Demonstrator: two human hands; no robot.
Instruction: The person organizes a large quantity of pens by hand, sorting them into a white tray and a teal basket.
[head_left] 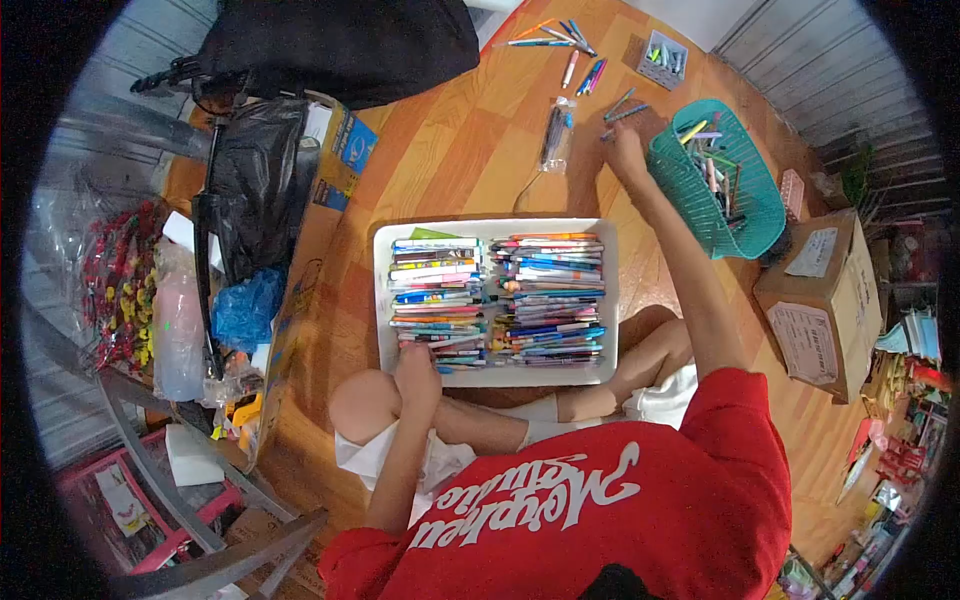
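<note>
A white tray (384, 300) in front of my crossed legs holds two columns of pens (550, 300), laid side by side. My left hand (415, 372) is over the tray's near left corner, its fingertips against the lowest pens of the left column. How its fingers are bent is hard to make out. Out at the far right, my right hand (624, 148) is low over the floor, fingers closed on a dark pen (628, 112). Beside that hand stands a teal basket (752, 205) with loose pens and markers (715, 170) inside.
Beyond my right hand lie a clear plastic packet (557, 137), several pens (570, 38) and a small grey basket (662, 62) of markers. A cardboard box (825, 300) stands at right. Bags and an open carton (300, 240) crowd the left, a black bag (340, 45) the far side.
</note>
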